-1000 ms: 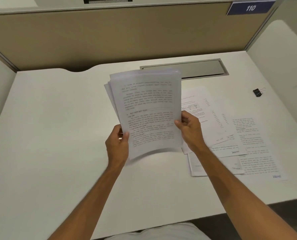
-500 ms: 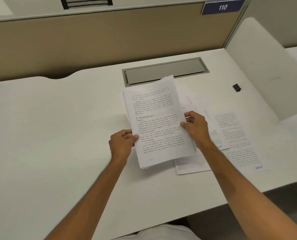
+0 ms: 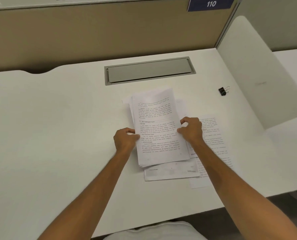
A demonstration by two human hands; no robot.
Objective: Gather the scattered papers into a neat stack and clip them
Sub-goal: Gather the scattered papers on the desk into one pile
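A stack of printed white papers (image 3: pixel 157 129) lies low over the white desk (image 3: pixel 57 135), slightly fanned at its top-left corner. My left hand (image 3: pixel 125 140) grips the stack's left edge and my right hand (image 3: pixel 191 129) grips its right edge. Under and to the right of the stack lie loose printed sheets (image 3: pixel 211 135), and one more sheet (image 3: pixel 170 173) sticks out below the stack. A black binder clip (image 3: pixel 223 91) with wire handles rests on the desk at the far right, well apart from both hands.
A grey cable-tray lid (image 3: pixel 149 71) is set into the desk behind the papers. A beige partition (image 3: pixel 109 35) closes the back, with a blue "110" sign (image 3: pixel 211 4). A white side divider (image 3: pixel 253 70) stands at the right. The desk's front edge is near my body.
Both hands have brought the held stack down from upright in the air to low over the desk, on top of the loose sheets at the right.
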